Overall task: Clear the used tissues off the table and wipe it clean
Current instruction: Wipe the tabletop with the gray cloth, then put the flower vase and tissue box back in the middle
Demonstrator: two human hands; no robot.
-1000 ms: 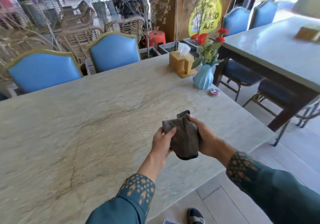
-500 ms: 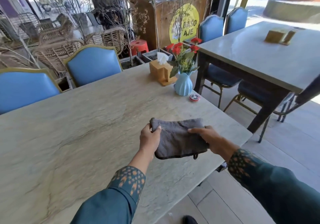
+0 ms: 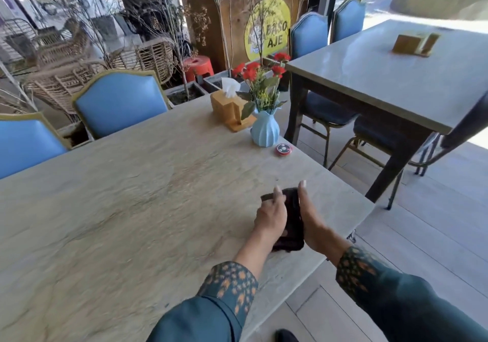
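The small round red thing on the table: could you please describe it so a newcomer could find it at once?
Start at the long pale table and go to its far right corner, where a ribbed light-blue vase of red flowers stands. Just right of the vase's foot, near the table edge, lies the red disc. It is the only flat, round, red thing there, with a dark centre.

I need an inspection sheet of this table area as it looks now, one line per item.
Surface: stone-look table, bare where visible.
Job's things: dark cloth lying on the table; used tissues: nothing seen.
Clutter: tissue box, blue vase with red flowers, small red round object, all at the far corner.
Hands: left hand and right hand rest on the cloth, fingers straight.
Cables: nothing seen.
Surroundings: blue chairs, second table.
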